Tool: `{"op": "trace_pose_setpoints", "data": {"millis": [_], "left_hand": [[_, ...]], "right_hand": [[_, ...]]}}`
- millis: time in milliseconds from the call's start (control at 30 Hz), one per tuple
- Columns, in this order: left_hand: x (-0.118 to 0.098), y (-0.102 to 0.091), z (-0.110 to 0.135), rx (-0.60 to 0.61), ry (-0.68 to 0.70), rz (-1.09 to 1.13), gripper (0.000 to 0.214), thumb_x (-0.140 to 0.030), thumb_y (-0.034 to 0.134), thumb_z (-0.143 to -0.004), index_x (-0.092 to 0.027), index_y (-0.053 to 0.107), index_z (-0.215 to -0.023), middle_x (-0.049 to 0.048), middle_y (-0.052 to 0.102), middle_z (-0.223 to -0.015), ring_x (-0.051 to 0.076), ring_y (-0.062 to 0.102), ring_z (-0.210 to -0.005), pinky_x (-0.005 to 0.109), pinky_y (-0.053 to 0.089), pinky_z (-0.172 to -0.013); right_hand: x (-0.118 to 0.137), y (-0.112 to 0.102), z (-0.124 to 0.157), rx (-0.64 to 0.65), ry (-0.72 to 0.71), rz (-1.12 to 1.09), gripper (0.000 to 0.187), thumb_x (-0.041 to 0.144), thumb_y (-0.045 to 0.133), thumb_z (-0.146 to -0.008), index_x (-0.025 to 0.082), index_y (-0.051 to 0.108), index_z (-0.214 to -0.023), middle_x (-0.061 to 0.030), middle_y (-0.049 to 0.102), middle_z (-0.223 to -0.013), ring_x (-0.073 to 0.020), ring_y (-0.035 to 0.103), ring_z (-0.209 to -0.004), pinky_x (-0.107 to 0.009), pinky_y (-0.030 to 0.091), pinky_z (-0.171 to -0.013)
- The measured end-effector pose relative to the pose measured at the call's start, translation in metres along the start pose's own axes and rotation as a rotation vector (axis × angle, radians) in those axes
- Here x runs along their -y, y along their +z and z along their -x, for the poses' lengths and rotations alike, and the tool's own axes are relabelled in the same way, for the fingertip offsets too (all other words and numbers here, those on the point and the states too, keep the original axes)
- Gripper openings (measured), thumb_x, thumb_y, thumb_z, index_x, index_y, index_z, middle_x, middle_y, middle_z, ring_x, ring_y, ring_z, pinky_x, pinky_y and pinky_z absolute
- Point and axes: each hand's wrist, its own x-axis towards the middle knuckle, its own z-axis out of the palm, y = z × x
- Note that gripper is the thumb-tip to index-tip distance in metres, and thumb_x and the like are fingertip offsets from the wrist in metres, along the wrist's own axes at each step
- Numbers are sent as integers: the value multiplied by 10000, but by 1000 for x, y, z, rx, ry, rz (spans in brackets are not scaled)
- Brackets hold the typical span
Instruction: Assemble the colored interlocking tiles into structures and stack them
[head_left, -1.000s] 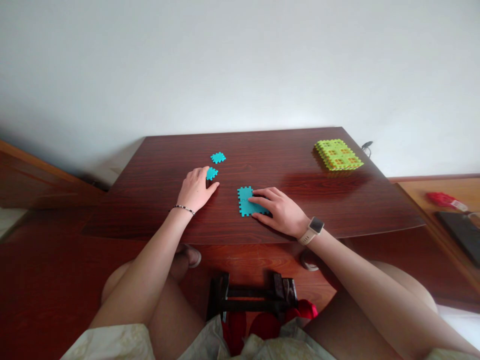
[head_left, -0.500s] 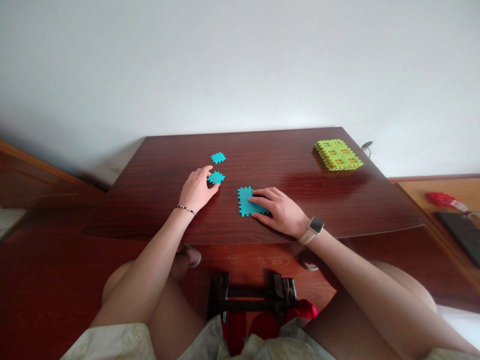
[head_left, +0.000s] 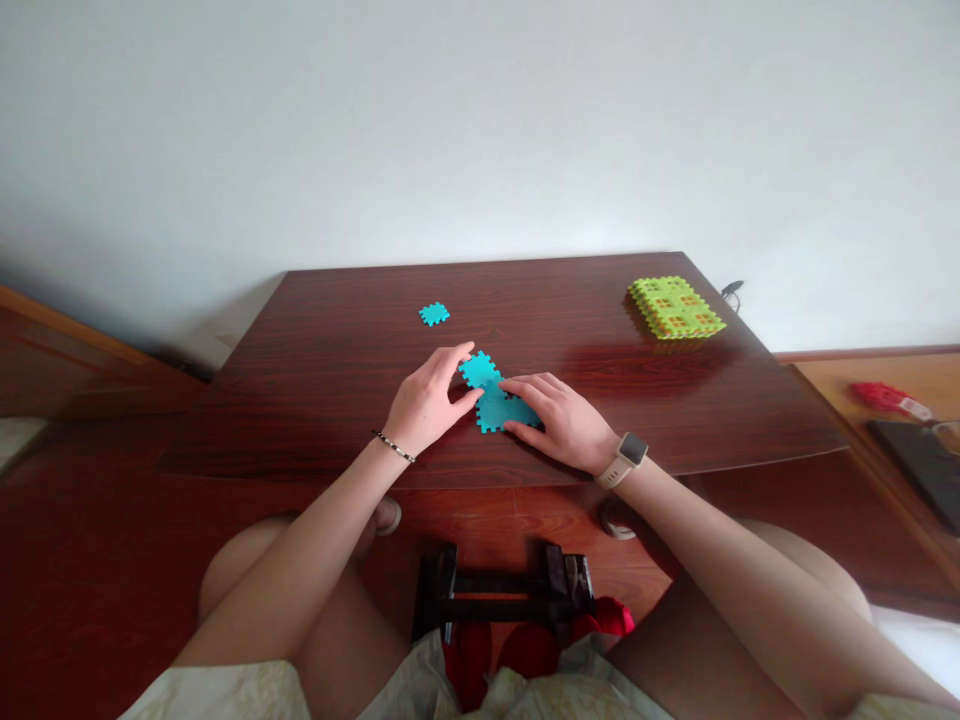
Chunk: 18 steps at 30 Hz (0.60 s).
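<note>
Between the thumb and fingers of my left hand [head_left: 429, 402] is a small blue square interlocking tile [head_left: 481, 369] with toothed edges. It is tilted and overlaps the upper left part of the joined blue tiles [head_left: 493, 412], which lie flat on the table; whether the two touch is unclear. My right hand [head_left: 564, 425] holds those joined tiles down, fingers across the top and thumb along the near side, and hides their right part. Another blue tile [head_left: 434, 313] lies by itself farther back.
On the back right of the dark wooden table [head_left: 352, 320] sits a stack of yellow-green toothed panels [head_left: 676, 308]. A white wall [head_left: 480, 130] rises behind. To the right, a lower wooden surface [head_left: 832, 395] bears a red item [head_left: 885, 397] and a dark flat object [head_left: 919, 465].
My left hand has moved right, bringing one blue tile from the left over to the joined tiles. My right hand has stayed about where it was, its fingers slightly closer together.
</note>
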Motion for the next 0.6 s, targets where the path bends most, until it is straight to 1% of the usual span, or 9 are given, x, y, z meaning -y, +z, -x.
{"op": "trace_pose_setpoints", "data": {"millis": [100, 200, 267, 433, 500, 600], "left_hand": [[-7, 3, 3, 39, 54, 38, 626, -250, 723, -1002, -293, 445, -1560, 95, 680, -1442, 248, 712, -1291, 403, 650, -1058], [-12, 5, 5, 82, 94, 68, 648, -264, 725, -1009, -304, 424, -1581, 101, 679, -1452, 261, 709, -1309, 434, 637, -1096], [-14, 7, 5, 92, 126, 81, 653, -269, 722, -1016, -303, 414, -1591, 106, 680, -1458, 266, 708, -1315, 450, 622, -1121], [-18, 8, 5, 75, 208, 101, 611, -280, 699, -1042, -296, 426, -1589, 106, 686, -1464, 256, 702, -1332, 443, 601, -1152], [-18, 9, 5, 54, 223, 106, 618, -270, 710, -1035, -285, 433, -1587, 107, 691, -1461, 256, 705, -1329, 441, 604, -1147], [-17, 10, 5, 24, 241, 112, 646, -245, 737, -1012, -262, 446, -1589, 116, 698, -1455, 266, 706, -1328, 448, 611, -1140]], "right_hand": [[-3, 3, 2, -49, 56, -36, 565, 415, 656, -1060, 237, 470, -1563, -155, 712, -1358, -358, 691, -1237, -590, 592, -1080], [-4, 4, 3, -72, 77, -56, 701, 422, 634, -1069, 267, 314, -1673, -156, 686, -1398, -353, 698, -1255, -581, 598, -1081], [-4, 3, 4, -67, 78, -45, 736, 426, 616, -1079, 272, 260, -1705, -160, 677, -1413, -355, 697, -1265, -578, 600, -1081], [-1, 1, 3, -78, 88, -24, 688, 395, 604, -1087, 292, 302, -1697, -142, 662, -1471, -344, 683, -1311, -544, 600, -1095], [-1, 1, 2, -89, 97, -20, 654, 392, 611, -1086, 307, 344, -1677, -128, 669, -1467, -337, 686, -1309, -533, 604, -1091], [0, 1, 2, -93, 92, -16, 564, 394, 617, -1088, 300, 435, -1614, -119, 688, -1439, -331, 693, -1290, -525, 611, -1076]]}}
